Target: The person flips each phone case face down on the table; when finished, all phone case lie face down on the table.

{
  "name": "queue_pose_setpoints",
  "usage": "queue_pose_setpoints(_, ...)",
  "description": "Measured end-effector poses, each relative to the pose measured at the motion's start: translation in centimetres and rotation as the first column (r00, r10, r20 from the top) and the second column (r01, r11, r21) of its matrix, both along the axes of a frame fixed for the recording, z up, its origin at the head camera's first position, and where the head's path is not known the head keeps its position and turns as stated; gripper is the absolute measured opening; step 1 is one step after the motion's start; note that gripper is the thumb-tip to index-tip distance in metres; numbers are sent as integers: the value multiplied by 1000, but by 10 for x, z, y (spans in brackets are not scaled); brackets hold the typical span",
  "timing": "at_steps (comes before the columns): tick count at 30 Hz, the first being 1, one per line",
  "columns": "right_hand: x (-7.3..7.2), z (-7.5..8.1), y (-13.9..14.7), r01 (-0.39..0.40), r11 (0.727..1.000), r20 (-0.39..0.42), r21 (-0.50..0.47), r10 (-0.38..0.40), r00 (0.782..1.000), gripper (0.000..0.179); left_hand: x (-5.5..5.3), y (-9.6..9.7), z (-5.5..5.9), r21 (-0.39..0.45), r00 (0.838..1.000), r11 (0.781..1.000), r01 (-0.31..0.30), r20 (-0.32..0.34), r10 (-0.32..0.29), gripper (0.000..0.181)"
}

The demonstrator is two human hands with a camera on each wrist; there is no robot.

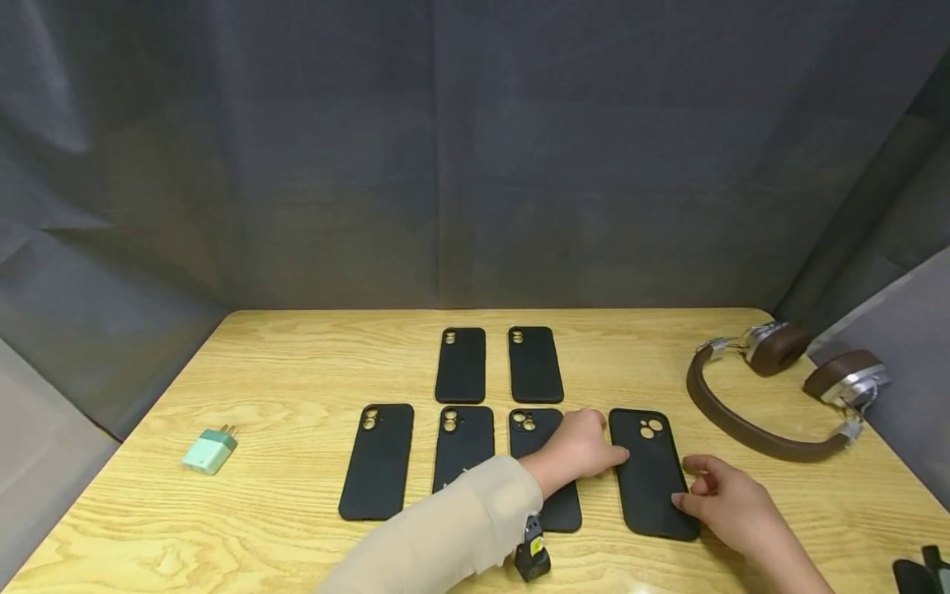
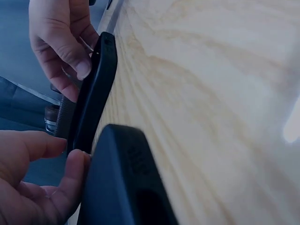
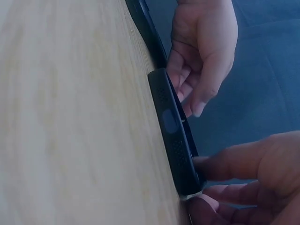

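Note:
A black phone case (image 1: 653,478) lies hollow side up at the right end of the front row, its camera holes at the upper right. My right hand (image 1: 731,503) pinches its lower right edge, thumb over the rim and fingers outside. In the right wrist view, the right thumb (image 3: 234,161) presses on that rim near the corner. My left hand (image 1: 582,445) is at the case's left edge, fingers beside it and thumb held over the rim with a small gap. Beneath the left wrist lies another phone case (image 1: 560,507), partly covered by that hand.
Left of these, two more black cases (image 1: 376,462) (image 1: 463,437) lie in the front row, one partly behind my sleeve. Two cases (image 1: 460,365) (image 1: 536,365) form a back row. Brown headphones (image 1: 742,425) rest at the right, a mint-green plug adapter (image 1: 210,451) at the left.

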State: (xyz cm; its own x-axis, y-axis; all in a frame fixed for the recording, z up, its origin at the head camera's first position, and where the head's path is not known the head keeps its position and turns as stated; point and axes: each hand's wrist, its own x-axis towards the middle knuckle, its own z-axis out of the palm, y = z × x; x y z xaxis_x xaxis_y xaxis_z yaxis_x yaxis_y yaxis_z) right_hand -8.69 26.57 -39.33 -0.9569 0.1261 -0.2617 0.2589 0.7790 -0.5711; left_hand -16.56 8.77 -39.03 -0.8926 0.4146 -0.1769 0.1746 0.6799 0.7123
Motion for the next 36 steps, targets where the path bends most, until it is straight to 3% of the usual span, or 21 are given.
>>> queue_pose_setpoints(3,-2,-1,-2,7,1000,-10,4,-7,1000,56,-1,3,-1,-12,1000,1000,5,-16,-5,23)
queue_pose_setpoints(10,-4,1,-8,-11,1000,-25,11,12,1000,51,-6,10,2,-132,996,991,10,-92,-22,20)
queue_pose_setpoints(19,-5,2,-8,-19,1000,-20,8,19,1000,49,-8,8,1,-107,997,994,-9,-71,1,29)
queue_pose_setpoints(23,-5,2,-9,-33,999,-52,11,34,998,48,-6,6,3,-48,999,998,-34,-18,33,37)
queue_pose_setpoints(27,-4,4,-11,-39,999,-77,9,40,996,49,-3,1,4,63,997,995,-73,32,71,48)
queue_pose_setpoints(32,-3,7,-13,-37,999,-80,-5,36,996,51,-2,-6,3,231,988,964,-135,99,115,54)
queue_pose_setpoints(36,-2,7,-16,-32,999,-97,-16,31,995,50,1,-9,7,317,983,933,-169,123,136,56)
